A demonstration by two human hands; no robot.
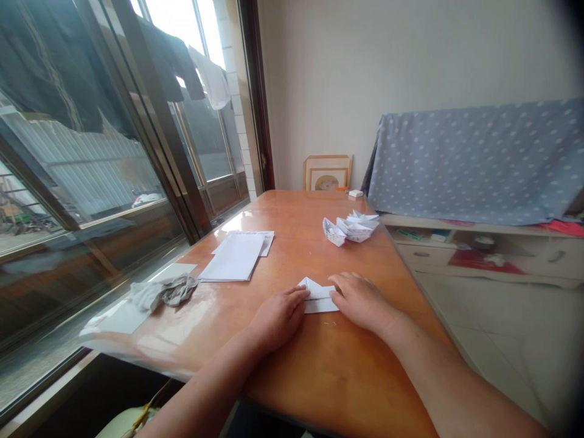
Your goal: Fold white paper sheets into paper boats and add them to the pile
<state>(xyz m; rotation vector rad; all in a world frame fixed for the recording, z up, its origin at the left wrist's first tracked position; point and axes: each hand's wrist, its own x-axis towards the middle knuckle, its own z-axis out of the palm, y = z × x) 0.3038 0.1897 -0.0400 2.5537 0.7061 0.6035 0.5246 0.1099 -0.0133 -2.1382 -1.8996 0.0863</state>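
Note:
A partly folded sheet of white paper lies on the wooden table in front of me, with a pointed flap at its top left. My left hand holds its left side, fingers closed together over the edge. At the right end, my right hand grips the paper between thumb and fingers; part of that grip is hidden. Farther off, several folded paper boats sit bunched near the table's right edge. To the left rests a stack of white paper sheets.
Crumpled grey cloths lie at the table's left edge beside the window. A small white box is at the far end, before a framed picture. Right of the table stands a low cabinet under a dotted cloth.

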